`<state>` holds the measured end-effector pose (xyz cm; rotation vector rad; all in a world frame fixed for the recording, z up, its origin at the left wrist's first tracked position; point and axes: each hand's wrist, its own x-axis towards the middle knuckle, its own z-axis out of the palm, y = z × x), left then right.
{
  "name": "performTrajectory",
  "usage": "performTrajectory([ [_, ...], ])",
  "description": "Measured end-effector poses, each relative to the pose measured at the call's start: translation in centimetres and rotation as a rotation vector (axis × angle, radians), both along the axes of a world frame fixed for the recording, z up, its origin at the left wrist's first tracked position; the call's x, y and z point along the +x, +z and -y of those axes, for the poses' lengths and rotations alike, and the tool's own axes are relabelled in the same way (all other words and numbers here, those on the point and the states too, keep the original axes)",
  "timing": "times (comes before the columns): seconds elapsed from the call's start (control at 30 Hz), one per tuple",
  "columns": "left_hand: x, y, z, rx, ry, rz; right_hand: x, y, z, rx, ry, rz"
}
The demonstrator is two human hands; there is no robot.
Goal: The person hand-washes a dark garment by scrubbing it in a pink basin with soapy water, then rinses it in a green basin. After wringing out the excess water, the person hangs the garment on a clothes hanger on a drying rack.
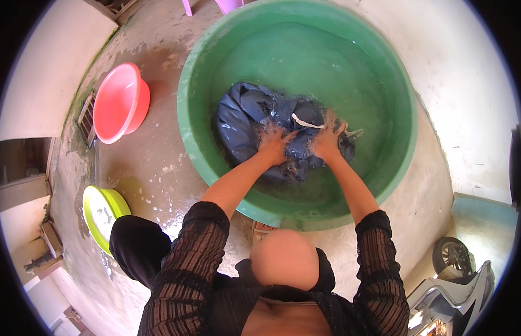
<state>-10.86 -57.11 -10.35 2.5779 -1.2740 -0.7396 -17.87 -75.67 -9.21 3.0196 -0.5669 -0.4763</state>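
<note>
A large round green plastic tub (192, 138) of water stands before me. In it lies a bunched dark blue wet cloth (237, 122), partly under water, with a white drawstring (304, 122) trailing across it. My left hand (275, 145) presses down on the middle of the cloth, fingers spread. To its right, my right hand (327, 136) pushes on the cloth beside the drawstring, its fingers also apart. Water laps around both hands, and some fingertips are hard to see.
To the left on the wet concrete floor (159, 168) stand a pink basin (117, 101) and a yellow-green basin (117, 203). A floor grate (87, 119) lies behind the pink one. Pale walls (462, 84) run close by on the right, where a motorbike (457, 290) is parked.
</note>
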Motion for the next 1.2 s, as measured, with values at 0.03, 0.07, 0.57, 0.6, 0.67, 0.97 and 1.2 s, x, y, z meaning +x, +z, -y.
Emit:
performTrajectory([
  [0.03, 0.3, -0.1, -0.1, -0.021, -0.010, -0.008, 0.5, 1.8, -0.5, 0.048, -0.003, -0.151],
  [0.07, 0.4, -0.1, -0.1, 0.008, -0.055, 0.016, 0.6, 1.5, 0.6, 0.206, -0.038, -0.144],
  [0.57, -0.3, 12.5, -8.9, 0.025, 0.070, 0.424, 6.1, 3.3, -2.1, 0.033, 0.298, 0.236],
  [0.6, 0.5, 11.8, -9.7, 0.047, 0.143, 0.392, 5.5, 3.5, -1.1, 0.068, 0.201, 0.219],
  [0.67, 1.8, 9.2, -10.9, 0.133, 0.265, 0.270, 3.7, 3.2, 1.4, 0.131, 0.009, 0.214],
  [0.97, 0.1, 5.3, 0.1, -0.225, 0.663, -1.125, -3.3, -1.4, 5.4, 0.128, -0.327, 0.208],
  [1.2, 3.4, -4.7, 1.3, -0.656, 1.007, -0.796, 0.4, 6.0, -6.0, 0.708, -0.142, 0.721],
])
